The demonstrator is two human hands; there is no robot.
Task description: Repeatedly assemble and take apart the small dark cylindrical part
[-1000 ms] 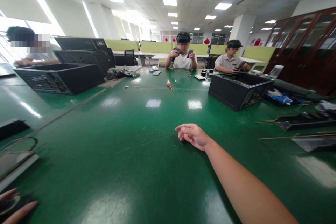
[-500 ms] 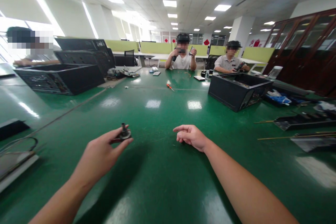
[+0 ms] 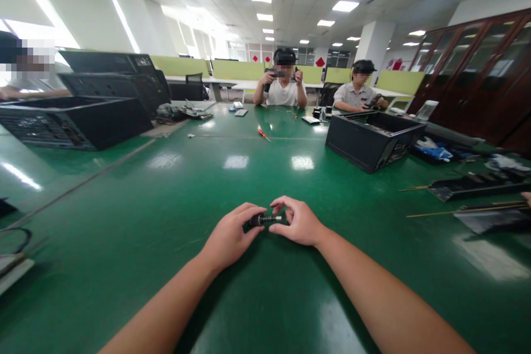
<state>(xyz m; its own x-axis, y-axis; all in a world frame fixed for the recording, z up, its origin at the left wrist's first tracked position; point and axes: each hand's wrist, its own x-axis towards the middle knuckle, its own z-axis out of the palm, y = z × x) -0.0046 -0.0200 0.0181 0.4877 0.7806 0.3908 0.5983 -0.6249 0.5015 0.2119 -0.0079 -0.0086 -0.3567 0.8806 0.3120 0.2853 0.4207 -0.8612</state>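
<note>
Between thumb and fingers, my left hand [image 3: 232, 232] grips a dark round part with a thin metal shaft [image 3: 265, 219]. Its wide black end sits in the grip, while the shaft points right, towards my right hand, and ends in a pale tip. What kind of part it is, I cannot tell. My right hand [image 3: 298, 221] is open, with its curved fingers and thumb apart on either side of the shaft's tip, apparently not touching it. Both hands are just above the green tabletop [image 3: 186, 188].
A black computer case [image 3: 369, 144] stands at right, another [image 3: 83, 121] at left. An orange screwdriver [image 3: 262, 134] lies ahead. Dark metal trays with thin rods [image 3: 431, 213] are at right. Two people sit opposite, another at far left; a hand [image 3: 526, 197] shows at the right edge.
My left hand has moved right, bringing the part up to my right hand. The part has turned from upright to lying sideways. The camera view has shifted slightly right.
</note>
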